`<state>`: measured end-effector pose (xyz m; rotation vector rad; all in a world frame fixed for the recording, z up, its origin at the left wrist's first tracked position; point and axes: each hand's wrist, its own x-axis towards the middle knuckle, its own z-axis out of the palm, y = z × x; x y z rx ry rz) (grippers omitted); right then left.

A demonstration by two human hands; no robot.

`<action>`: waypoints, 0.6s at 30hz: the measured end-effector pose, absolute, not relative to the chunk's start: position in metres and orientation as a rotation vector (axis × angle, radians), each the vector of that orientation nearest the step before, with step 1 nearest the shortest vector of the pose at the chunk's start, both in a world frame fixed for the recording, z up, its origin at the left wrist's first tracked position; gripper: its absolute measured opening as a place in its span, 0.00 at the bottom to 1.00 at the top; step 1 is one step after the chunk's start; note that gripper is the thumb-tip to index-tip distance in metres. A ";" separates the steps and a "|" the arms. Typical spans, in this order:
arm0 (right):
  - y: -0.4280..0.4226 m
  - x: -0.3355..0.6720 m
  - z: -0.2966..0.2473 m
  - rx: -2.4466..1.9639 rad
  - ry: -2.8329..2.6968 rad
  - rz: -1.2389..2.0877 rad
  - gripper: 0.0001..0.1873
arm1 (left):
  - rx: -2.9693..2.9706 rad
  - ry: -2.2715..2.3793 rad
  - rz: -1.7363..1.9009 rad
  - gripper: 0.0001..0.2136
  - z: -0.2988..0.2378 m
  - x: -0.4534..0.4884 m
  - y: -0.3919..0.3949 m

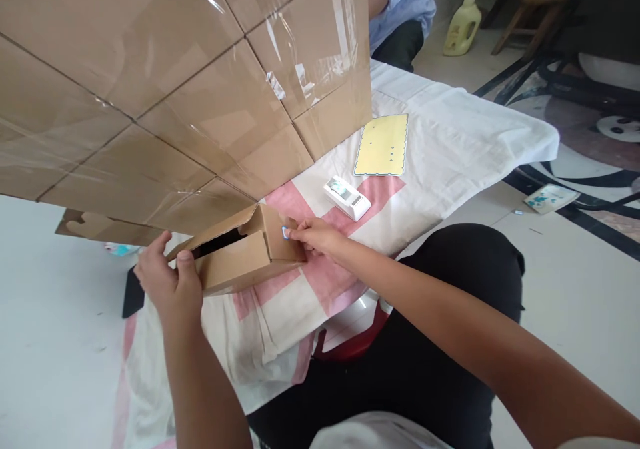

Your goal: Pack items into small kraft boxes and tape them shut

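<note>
A small brown cardboard box (240, 256) lies on its side on the cloth-covered table (450, 142), its lid slightly ajar. My left hand (167, 279) grips the box's left end, thumb on the front face. My right hand (315, 236) presses a small blue-edged sticker (285, 233) onto the box's right end with pinched fingertips.
A big wall of taped cardboard (175, 82) leans over the table from the left. A small white packet (347, 198) and a yellow sticker sheet (383, 144) lie beyond the box. Another person sits at the far end (400, 9). A yellow bottle (463, 24) stands on the floor.
</note>
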<state>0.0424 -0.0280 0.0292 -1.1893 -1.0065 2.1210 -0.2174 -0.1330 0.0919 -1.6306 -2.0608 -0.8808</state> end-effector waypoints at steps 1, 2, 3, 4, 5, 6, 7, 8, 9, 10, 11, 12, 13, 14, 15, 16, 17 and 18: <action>-0.028 0.043 0.030 -1.180 -1.001 2.118 0.27 | -1.629 -2.057 -0.882 0.27 0.092 -0.217 -0.133; -0.028 0.045 0.031 -1.173 -0.995 2.106 0.25 | -1.626 -2.049 -0.886 0.27 0.092 -0.217 -0.133; -0.027 0.046 0.033 -1.167 -0.986 2.084 0.23 | -1.623 -2.042 -0.891 0.27 0.091 -0.217 -0.133; -0.027 0.048 0.035 -1.159 -0.976 2.053 0.19 | -1.615 -2.039 -0.898 0.27 0.091 -0.218 -0.133; -0.027 0.050 0.037 -1.144 -0.969 2.022 0.16 | -1.603 -2.040 -0.904 0.27 0.091 -0.218 -0.134; -0.027 0.051 0.038 -1.124 -0.964 1.992 0.13 | -1.591 -2.044 -0.910 0.27 0.090 -0.219 -0.134; -0.027 0.052 0.040 -1.100 -0.962 1.965 0.11 | -1.583 -2.048 -0.911 0.27 0.090 -0.219 -0.134; -0.027 0.053 0.041 -1.076 -0.963 1.945 0.09 | -1.581 -2.049 -0.909 0.27 0.090 -0.219 -0.133; -0.027 0.054 0.041 -1.054 -0.969 1.930 0.09 | -1.582 -2.050 -0.904 0.27 0.090 -0.220 -0.133; -0.028 0.054 0.042 -1.035 -0.979 1.921 0.08 | -1.581 -2.051 -0.899 0.28 0.090 -0.220 -0.133; -0.028 0.054 0.041 -1.022 -0.994 1.915 0.07 | -1.581 -2.054 -0.894 0.28 0.090 -0.220 -0.133; -0.029 0.053 0.041 -1.016 -1.009 1.910 0.07 | -1.581 -2.055 -0.890 0.28 0.090 -0.220 -0.134; -0.030 0.053 0.040 -1.016 -1.022 1.905 0.08 | -1.581 -2.056 -0.890 0.29 0.090 -0.220 -0.134; -0.031 0.052 0.040 -1.016 -1.031 1.899 0.10 | -1.581 -2.056 -0.894 0.29 0.090 -0.220 -0.134; -0.032 0.050 0.039 -1.018 -1.035 1.892 0.11 | -1.583 -2.054 -0.899 0.29 0.090 -0.219 -0.135; -0.033 0.049 0.037 -1.023 -1.034 1.884 0.12 | -1.586 -2.050 -0.906 0.29 0.090 -0.219 -0.135; -0.034 0.048 0.036 -1.027 -1.032 1.874 0.12 | -1.589 -2.046 -0.913 0.28 0.090 -0.219 -0.136; -0.035 0.046 0.034 -1.032 -1.027 1.863 0.12 | -1.591 -2.041 -0.920 0.28 0.089 -0.218 -0.136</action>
